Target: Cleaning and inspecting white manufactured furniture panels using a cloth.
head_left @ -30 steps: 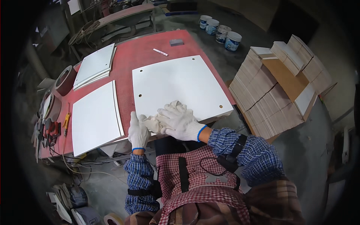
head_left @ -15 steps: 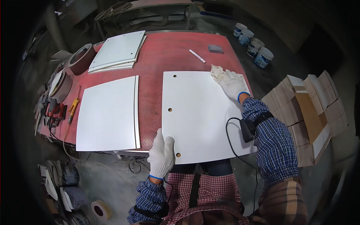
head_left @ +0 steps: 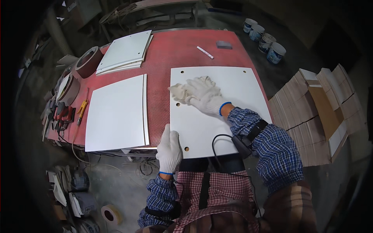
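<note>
A head-worn fisheye looks steeply down over the red table (head_left: 175, 48).

Cloth (head_left: 179, 92) partly hidden, far bench (head_left: 167, 5) cut off

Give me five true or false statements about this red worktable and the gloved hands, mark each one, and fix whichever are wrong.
1. The right hand has a cloth on a white panel. True.
2. The left hand holds the marker. False: that hand is at the panel's left edge, and the marker lies on the red worktable.
3. Four buckets stand in a row on the floor. True.
4. The yellow-handled tool lies to the right of the panel. False: it lies on the worktable's left side.
5. Round holes run along the panel's left side. True.
</note>
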{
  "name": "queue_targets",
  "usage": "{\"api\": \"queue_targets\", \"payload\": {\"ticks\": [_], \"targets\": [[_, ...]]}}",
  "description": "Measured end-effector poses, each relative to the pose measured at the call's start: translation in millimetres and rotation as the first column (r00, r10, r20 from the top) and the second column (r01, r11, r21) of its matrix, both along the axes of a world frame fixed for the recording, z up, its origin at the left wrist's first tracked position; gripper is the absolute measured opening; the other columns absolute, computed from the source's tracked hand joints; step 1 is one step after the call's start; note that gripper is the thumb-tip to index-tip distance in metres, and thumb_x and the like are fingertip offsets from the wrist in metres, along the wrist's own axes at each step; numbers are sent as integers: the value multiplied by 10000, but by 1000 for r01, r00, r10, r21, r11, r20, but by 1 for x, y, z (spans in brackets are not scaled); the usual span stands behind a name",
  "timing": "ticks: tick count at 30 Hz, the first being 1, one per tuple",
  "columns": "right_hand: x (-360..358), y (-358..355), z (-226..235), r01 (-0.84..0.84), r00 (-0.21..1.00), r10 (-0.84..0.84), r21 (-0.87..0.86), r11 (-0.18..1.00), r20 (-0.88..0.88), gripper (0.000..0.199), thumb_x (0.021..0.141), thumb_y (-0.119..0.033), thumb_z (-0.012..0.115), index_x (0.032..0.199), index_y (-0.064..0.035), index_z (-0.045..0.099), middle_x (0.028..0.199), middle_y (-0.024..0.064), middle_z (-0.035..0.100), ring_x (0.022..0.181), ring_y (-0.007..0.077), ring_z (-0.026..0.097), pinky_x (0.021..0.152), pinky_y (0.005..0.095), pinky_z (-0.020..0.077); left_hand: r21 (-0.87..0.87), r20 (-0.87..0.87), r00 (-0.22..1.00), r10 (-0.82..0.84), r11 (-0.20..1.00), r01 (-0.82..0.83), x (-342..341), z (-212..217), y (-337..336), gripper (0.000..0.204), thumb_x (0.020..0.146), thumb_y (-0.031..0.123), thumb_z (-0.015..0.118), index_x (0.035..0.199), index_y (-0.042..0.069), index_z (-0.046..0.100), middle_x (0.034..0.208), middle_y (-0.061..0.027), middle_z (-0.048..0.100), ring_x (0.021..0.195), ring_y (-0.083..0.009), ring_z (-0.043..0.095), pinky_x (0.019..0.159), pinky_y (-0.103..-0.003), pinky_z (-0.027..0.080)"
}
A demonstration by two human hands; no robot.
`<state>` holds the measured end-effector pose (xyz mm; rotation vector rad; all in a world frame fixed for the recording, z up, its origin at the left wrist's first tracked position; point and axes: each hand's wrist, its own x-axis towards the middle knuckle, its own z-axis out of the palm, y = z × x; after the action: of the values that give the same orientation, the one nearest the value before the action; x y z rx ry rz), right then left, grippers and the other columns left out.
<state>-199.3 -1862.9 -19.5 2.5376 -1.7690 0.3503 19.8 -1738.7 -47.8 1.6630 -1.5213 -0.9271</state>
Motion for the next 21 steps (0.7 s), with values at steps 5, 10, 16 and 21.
{"api": "queue_targets", "payload": {"ticks": [5,10,16,21], "targets": [[-121,99,0,338,940,-338,2,941,46,648,988,-418,493,1503,-29,432,1516,185,462,1456,366,340,1233,487,178,-76,91,995,-51,995,58,5,-3,-8,618,1043,481,384,1485,66,504,1320,-256,638,1210,-450,612,1038,-447,461],[-163,195,-9,513,849,-507,-3,858,145,648,1010,-447,503,1527,-65,429,1551,207,434,1453,380,372,1197,438,312,-131,231,971,-62,987,95,-1,19,1,327,1051,388,369,1155,93,465,947,-261,680,914,-514,665,775,-584,492],[-153,273,-1,472,725,-472,137,871,502,581,1000,-299,587,1503,-38,461,1547,190,471,1383,329,505,1141,348,401,-128,267,962,-67,986,104,8,19,51,412,1055,331,389,1378,76,400,1176,-274,620,1026,-497,638,855,-532,504],[-170,340,-14,444,687,-408,97,891,601,472,1010,-236,567,1416,3,538,1493,175,533,1320,290,563,1093,338,445,-51,189,954,-234,967,248,40,24,109,536,1051,323,464,1519,72,398,1450,-233,534,1324,-423,528,1072,-415,448]]}}
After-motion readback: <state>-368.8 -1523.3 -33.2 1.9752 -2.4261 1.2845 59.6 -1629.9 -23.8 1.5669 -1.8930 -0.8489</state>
